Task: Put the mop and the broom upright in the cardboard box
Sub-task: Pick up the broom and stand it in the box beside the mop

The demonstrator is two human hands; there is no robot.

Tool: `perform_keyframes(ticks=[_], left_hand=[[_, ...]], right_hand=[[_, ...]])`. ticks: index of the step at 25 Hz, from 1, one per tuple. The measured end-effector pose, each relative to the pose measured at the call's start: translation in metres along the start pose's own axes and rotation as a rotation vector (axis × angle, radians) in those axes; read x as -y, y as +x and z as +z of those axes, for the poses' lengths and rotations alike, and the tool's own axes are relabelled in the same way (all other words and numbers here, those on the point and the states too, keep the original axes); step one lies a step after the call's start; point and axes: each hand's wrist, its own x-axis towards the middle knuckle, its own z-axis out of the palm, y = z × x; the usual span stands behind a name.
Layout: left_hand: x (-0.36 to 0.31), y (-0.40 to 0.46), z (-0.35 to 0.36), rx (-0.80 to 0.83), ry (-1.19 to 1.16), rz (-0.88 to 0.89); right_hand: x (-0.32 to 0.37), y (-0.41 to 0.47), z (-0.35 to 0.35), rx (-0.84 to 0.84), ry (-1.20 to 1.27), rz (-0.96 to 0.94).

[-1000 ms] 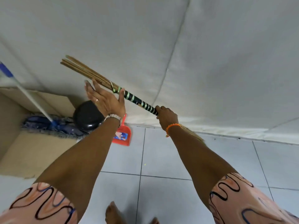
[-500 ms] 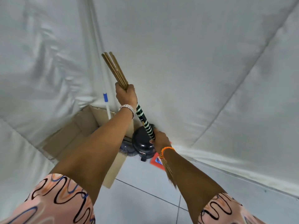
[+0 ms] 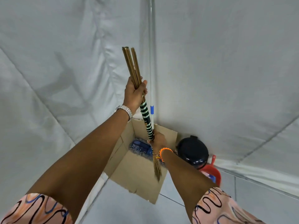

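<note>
A person stands at the corner of a white fabric-covered room, both bare arms stretched out over an open cardboard box [image 3: 137, 180] on the pale tiled floor. The left hand [image 3: 135, 94] is wrapped around the upper part of a stick broom [image 3: 146, 117], fingers pressed together around the bundle of thin brown canes. The right hand [image 3: 157, 140] grips lower down, fingers curled tight at the bottom of the green-and-white striped binding. The broom stands nearly upright, tilted slightly, with its straw bristles hanging down past the right wrist and over the box opening; whether the tips touch the box floor is hard to tell.

Inside the box, a mop [image 3: 140, 147] already rests with its blue fringed head at the bottom, and its pale handle rises straight up into the room's corner.

Just right of the box sits a black round lidded bin [image 3: 193, 151], and beside that a red dustpan [image 3: 212, 171] leans near the wall. A silver watch [image 3: 126, 110] circles the left wrist, an orange band [image 3: 164, 151] the right.
</note>
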Motion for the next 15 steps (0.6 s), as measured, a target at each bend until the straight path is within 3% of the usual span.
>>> perform_keyframes(ticks=[6,10,15], left_hand=[[0.048,0.074,-0.078,0.140,0.111,0.004],[0.117,0.153,-0.126,0.281,0.339,0.031],[0.220,0.234,-0.173,0.199,0.381,-0.027]], right_hand=[[0.047,0.091,0.087,-0.016,0.026,0.023],[0.053,0.182,0.149,0.018,0.043,0.118],[0.044,0.294,0.220,-0.023,0.012,0.208]])
